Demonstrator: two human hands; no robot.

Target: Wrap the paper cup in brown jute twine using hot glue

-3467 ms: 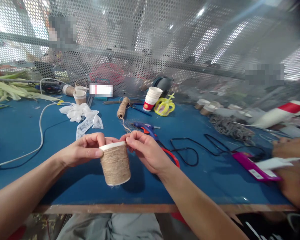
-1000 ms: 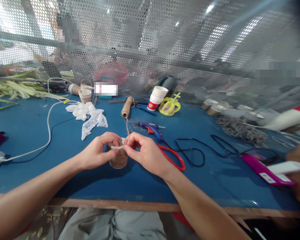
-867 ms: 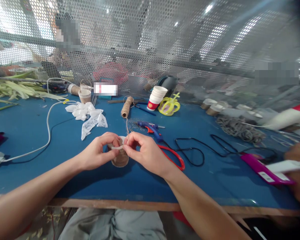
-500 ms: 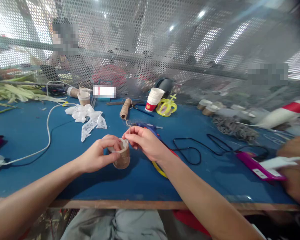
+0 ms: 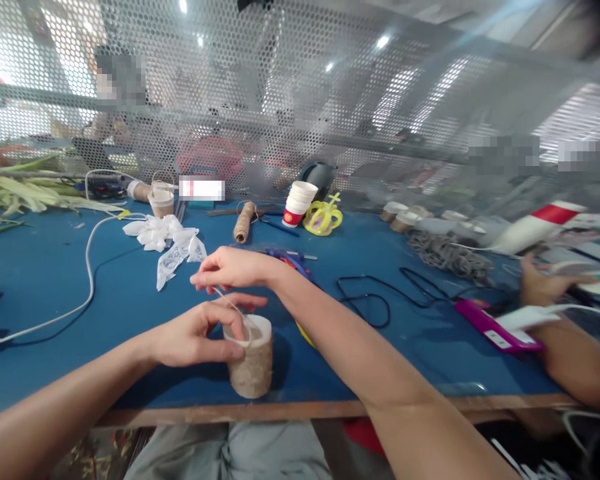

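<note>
A paper cup wrapped in brown twine (image 5: 253,370) is tilted near the front edge of the blue table. My left hand (image 5: 205,333) grips its rim, the thumb outside and a finger inside the white opening. Above and beyond it, my right hand (image 5: 230,267) pinches a thin strand of twine (image 5: 229,300) that runs down to the cup's rim. A roll of twine (image 5: 244,223) lies farther back. A blue glue gun (image 5: 287,257) lies partly behind my right forearm.
White lace cloth (image 5: 177,250) lies at left centre, near stacked paper cups (image 5: 300,203) and a yellow crown (image 5: 323,219). A purple power strip (image 5: 497,327) with cables sits at right, beside a co-worker's arm (image 5: 575,360). A perforated metal screen (image 5: 260,133) stands behind the table.
The cup has come closer to the table's front edge, with my left hand on it. My right hand has moved left across the cup, drawing the strand over the left hand.
</note>
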